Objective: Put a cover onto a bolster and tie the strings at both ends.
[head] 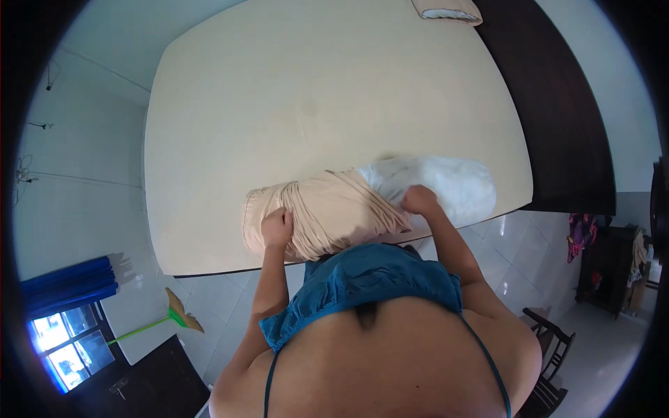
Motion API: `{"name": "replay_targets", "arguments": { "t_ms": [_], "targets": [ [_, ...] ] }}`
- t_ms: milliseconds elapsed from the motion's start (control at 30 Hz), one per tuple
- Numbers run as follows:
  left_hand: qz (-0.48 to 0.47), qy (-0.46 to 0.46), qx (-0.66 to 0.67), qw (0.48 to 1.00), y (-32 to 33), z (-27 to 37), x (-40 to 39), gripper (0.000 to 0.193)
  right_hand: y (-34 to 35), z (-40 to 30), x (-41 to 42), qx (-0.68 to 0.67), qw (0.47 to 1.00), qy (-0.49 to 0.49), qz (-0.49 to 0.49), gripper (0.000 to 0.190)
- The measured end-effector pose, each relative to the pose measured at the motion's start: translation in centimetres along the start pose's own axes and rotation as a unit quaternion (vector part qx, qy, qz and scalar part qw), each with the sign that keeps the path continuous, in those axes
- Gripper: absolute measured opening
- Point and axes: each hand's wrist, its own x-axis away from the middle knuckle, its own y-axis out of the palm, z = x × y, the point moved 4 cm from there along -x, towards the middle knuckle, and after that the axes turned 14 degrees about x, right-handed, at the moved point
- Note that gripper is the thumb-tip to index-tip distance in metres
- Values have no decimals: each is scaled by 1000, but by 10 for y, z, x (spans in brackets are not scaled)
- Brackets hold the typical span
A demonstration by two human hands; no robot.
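Observation:
A bolster lies across the near edge of the mattress (313, 115), right in front of me. Its white inner body (460, 183) is bare on the right. A peach fabric bolster cover (334, 204) wraps the left and middle parts, bunched into folds. My left hand (277, 227) is curled into the folds toward the cover's left end. Over the white part, my right hand (419, 199) is closed at the cover's slanted edge, its fingertips hidden from view.
A peach pillow (449, 11) lies at the mattress's far right corner. Along the right side runs a dark wooden headboard (554, 115). A green-handled broom (177, 316) leans near the window (73, 345). Dark wooden chairs (554, 339) stand behind me to the right, on the tiled floor (496, 256).

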Motion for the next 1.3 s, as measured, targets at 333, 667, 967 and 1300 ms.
{"name": "replay_targets", "arguments": {
  "t_ms": [333,667,967,1300],
  "targets": [
    [146,138,-14,980,29,4,-1,42,16,-92,-38,-64,983,14,174,26],
    [39,41,-42,998,28,-9,4,48,37,85,-56,-61,980,21,188,27],
    [-40,-65,-35,996,2,-8,-16,45,21,-37,-62,-12,973,62,221,46],
    [61,31,-100,993,-27,44,-16,32,-68,-73,-2,-120,939,-70,314,21]
  ]
}}
